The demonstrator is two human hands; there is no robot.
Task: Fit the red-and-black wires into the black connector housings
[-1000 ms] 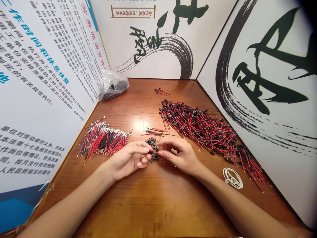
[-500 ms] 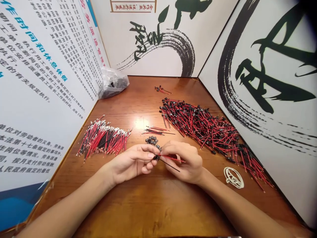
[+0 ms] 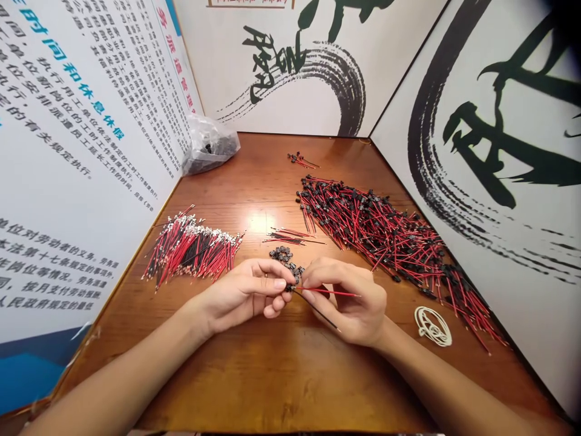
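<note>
My left hand pinches a small black connector at its fingertips. Meeting it from the right, my right hand pinches a red wire and a black wire, whose ends sit at the connector. Both hands hover just above the wooden table. A small heap of loose black connectors lies right behind the fingertips.
A bundle of bare red and black wires lies at the left. A big pile of wires with connectors runs along the right wall. A few wires lie mid-table, a plastic bag sits back left, and white rubber bands lie at right.
Both hands drew slightly nearer to me. The right hand slid right, and the red and black wires now stick out farther from the connector held by the left hand.
</note>
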